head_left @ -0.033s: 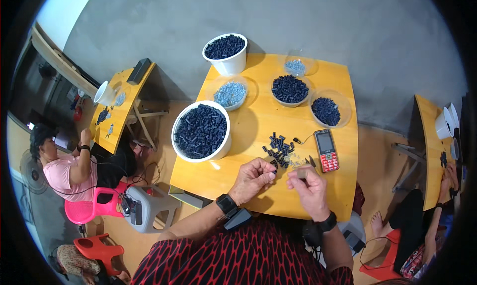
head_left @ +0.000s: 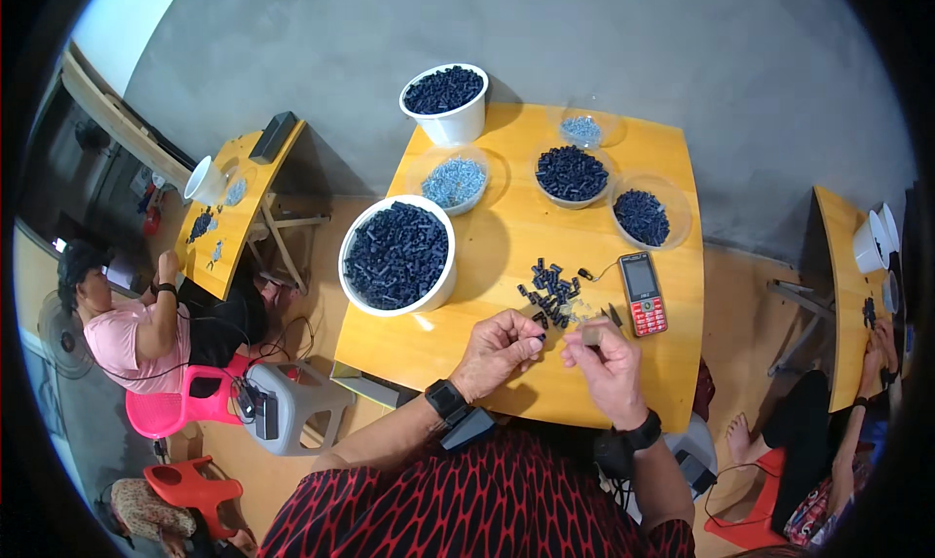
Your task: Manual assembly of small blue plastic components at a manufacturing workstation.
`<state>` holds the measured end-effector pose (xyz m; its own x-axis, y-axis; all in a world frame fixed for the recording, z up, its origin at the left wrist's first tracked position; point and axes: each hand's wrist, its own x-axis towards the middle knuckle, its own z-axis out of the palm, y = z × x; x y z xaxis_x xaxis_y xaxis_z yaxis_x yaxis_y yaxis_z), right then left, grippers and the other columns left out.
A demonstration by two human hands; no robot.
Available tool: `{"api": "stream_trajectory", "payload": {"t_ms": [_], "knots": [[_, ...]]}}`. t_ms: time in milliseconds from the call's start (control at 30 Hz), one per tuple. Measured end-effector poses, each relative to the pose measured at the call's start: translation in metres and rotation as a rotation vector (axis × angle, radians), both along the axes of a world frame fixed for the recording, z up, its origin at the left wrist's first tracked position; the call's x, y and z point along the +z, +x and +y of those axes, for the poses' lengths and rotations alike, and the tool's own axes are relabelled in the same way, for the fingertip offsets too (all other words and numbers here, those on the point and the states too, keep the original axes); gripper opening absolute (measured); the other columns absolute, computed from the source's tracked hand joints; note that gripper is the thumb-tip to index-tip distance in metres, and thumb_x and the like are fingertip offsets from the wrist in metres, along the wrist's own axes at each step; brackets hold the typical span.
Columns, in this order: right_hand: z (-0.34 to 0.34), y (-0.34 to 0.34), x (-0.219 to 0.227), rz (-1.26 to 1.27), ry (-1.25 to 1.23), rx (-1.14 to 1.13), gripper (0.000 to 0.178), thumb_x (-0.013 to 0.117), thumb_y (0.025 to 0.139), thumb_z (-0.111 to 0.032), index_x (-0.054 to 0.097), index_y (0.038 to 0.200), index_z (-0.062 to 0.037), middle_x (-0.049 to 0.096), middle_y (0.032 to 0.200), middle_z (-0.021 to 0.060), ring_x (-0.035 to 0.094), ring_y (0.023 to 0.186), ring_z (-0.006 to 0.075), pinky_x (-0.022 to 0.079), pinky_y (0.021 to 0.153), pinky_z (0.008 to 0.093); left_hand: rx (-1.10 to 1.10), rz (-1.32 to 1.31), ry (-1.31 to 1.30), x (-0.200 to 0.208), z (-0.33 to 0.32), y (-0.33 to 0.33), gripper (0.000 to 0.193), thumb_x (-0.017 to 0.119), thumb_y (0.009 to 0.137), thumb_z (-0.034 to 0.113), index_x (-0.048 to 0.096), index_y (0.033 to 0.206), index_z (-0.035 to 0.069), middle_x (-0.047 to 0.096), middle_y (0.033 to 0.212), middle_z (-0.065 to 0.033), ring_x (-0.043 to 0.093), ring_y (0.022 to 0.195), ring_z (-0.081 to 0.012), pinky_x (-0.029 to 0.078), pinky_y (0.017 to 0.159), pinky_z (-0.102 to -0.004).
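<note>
My left hand [head_left: 495, 355] is closed in a pinch on a small black plastic piece [head_left: 541, 338], whose end shows at the fingertips. Just to its right, my right hand [head_left: 608, 371] is also pinched; whatever lies between its fingertips is too small to make out. The hands are apart, above the table's near edge. Beyond them lies a loose pile of black plastic pieces [head_left: 553, 290], with small clear bits [head_left: 581, 311] next to it. A dark pointed item [head_left: 614, 315] rests between these bits and a red and black keypad phone [head_left: 643, 293].
White buckets of black pieces [head_left: 397, 256] [head_left: 444, 93] stand on the table's left. Bowls of small silvery parts [head_left: 454, 182] [head_left: 581, 131] and black pieces [head_left: 571, 173] [head_left: 641, 217] stand farther back. People sit at side tables [head_left: 226, 237] [head_left: 845, 305], and a grey stool [head_left: 297, 402] stands at left.
</note>
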<state>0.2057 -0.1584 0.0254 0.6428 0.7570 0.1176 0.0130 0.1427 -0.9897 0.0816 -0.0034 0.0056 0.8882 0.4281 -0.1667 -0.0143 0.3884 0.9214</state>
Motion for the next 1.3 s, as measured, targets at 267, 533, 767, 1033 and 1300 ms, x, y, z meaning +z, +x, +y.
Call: {"api": "stream_trajectory", "payload": {"t_ms": [267, 533, 767, 1033, 1300], "knots": [[0.033, -0.016, 0.016, -0.039, -0.117, 0.080, 0.010, 0.060, 0.089, 0.006, 0.062, 0.099, 0.0025, 0.066, 0.094, 0.0085, 0.066, 0.076, 0.0124, 0.055, 0.066, 0.0246, -0.030, -0.005, -0.059, 0.004, 0.008, -0.021, 0.012, 0.065, 0.094, 0.012, 0.061, 0.099, 0.002, 0.063, 0.079, -0.0027, 0.054, 0.064, -0.0070, 0.044, 0.053, -0.0206], [0.044, -0.024, 0.011, -0.332, -0.157, 0.087, 0.010, 0.061, 0.086, 0.010, 0.063, 0.094, 0.0039, 0.068, 0.088, 0.0093, 0.067, 0.072, 0.0126, 0.055, 0.064, 0.0240, 0.003, -0.025, -0.035, -0.005, 0.013, -0.034, 0.012, 0.064, 0.095, 0.013, 0.061, 0.099, 0.002, 0.060, 0.078, -0.0011, 0.050, 0.061, -0.0049, 0.040, 0.052, -0.0189], [0.050, -0.025, 0.023, -0.522, -0.243, 0.130, 0.009, 0.066, 0.082, 0.002, 0.063, 0.090, 0.0041, 0.066, 0.080, 0.0128, 0.067, 0.071, 0.0217, 0.051, 0.062, 0.0313, 0.044, -0.062, 0.065, -0.013, 0.014, -0.037, 0.012, 0.063, 0.095, 0.012, 0.061, 0.098, 0.001, 0.060, 0.078, -0.0001, 0.050, 0.063, -0.0047, 0.041, 0.054, -0.0187], [0.047, -0.034, 0.012, -0.042, -0.254, 0.091, 0.007, 0.066, 0.084, 0.006, 0.064, 0.090, 0.0054, 0.070, 0.090, 0.0119, 0.066, 0.074, 0.0105, 0.054, 0.065, 0.0228, 0.060, 0.007, -0.036, -0.011, 0.010, -0.041, 0.009, 0.061, 0.096, 0.011, 0.061, 0.099, 0.002, 0.067, 0.082, -0.0027, 0.056, 0.065, -0.0043, 0.045, 0.054, -0.0187], [0.041, -0.036, 0.011, -0.448, -0.199, 0.138, 0.004, 0.065, 0.085, 0.004, 0.064, 0.089, 0.0036, 0.065, 0.084, 0.0094, 0.064, 0.078, 0.0155, 0.050, 0.066, 0.0292, 0.052, 0.020, -0.084, -0.014, 0.009, -0.042, 0.007, 0.059, 0.096, 0.008, 0.061, 0.097, 0.002, 0.064, 0.080, -0.0006, 0.054, 0.063, -0.0031, 0.044, 0.052, -0.0175]]}}
